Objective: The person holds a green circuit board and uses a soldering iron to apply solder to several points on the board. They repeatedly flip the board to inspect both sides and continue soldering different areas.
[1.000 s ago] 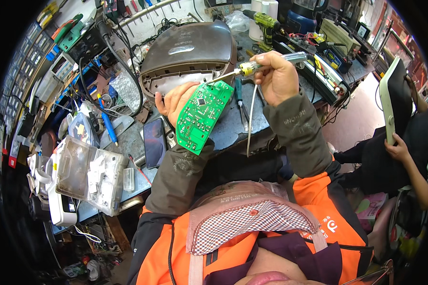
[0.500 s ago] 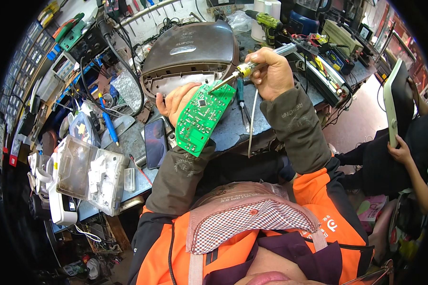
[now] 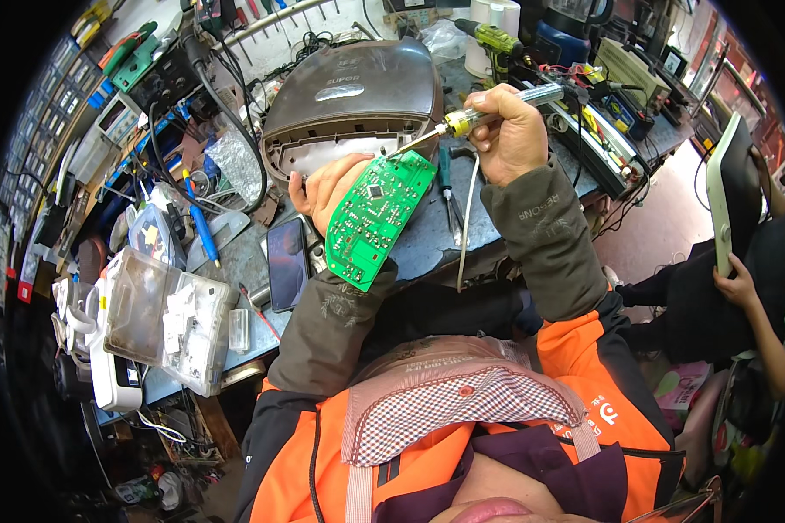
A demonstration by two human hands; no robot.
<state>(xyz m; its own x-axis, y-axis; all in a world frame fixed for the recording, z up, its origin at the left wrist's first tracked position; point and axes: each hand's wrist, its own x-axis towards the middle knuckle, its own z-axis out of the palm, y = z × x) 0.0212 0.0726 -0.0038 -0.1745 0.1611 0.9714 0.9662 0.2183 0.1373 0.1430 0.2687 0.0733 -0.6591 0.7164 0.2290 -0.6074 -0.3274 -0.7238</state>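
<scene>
My left hand [image 3: 330,188] grips a green circuit board [image 3: 377,225] from its far left side, fingers partly behind it. The board is tilted, its face with solder joints and a small square chip showing. In my right hand [image 3: 513,135] is a soldering iron [image 3: 454,124] with a yellow collar and clear handle. Its thin metal tip points down-left to the board's far edge; whether it touches cannot be made out. Just behind the board stands a brown appliance housing [image 3: 349,87] with an open front.
A phone [image 3: 287,263] and an open clear parts box [image 3: 179,322] lie on the left of the bench. A screwdriver [image 3: 446,174] and a pale cable [image 3: 468,218] are right of the board. A green drill [image 3: 490,37] stands behind. At right, another person's hand [image 3: 740,281] holds a tablet-like panel [image 3: 726,192].
The soldering iron's tip has drawn back from the board's face toward its far edge, with my right hand shifting slightly right. The board has shifted a little to the right and turned slightly.
</scene>
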